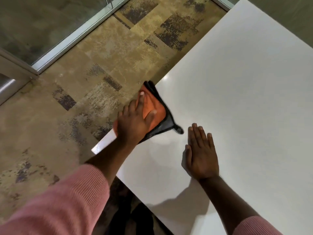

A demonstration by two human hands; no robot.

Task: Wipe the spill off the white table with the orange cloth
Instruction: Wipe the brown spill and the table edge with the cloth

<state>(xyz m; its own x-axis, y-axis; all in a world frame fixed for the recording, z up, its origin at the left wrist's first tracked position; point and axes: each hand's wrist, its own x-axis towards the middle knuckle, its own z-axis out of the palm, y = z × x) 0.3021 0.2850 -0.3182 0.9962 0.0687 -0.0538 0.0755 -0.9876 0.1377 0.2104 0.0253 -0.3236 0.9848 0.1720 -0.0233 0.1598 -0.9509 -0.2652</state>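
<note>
1. Pink sleeve (pixel 55 200) fills the near corner, running to the left hand (pixel 133 122).
2. That hand lies spread, palm down, pressing the orange cloth (pixel 152 107) at the white table's (pixel 245 99) left edge.
3. Right hand (pixel 200 155) rests flat and empty on the tabletop, fingers together, just beside the cloth's dark corner.

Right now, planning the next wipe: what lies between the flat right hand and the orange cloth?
In the head view, only bare white table separates the right hand from the orange cloth, whose dark corner tip points toward the hand.
</note>
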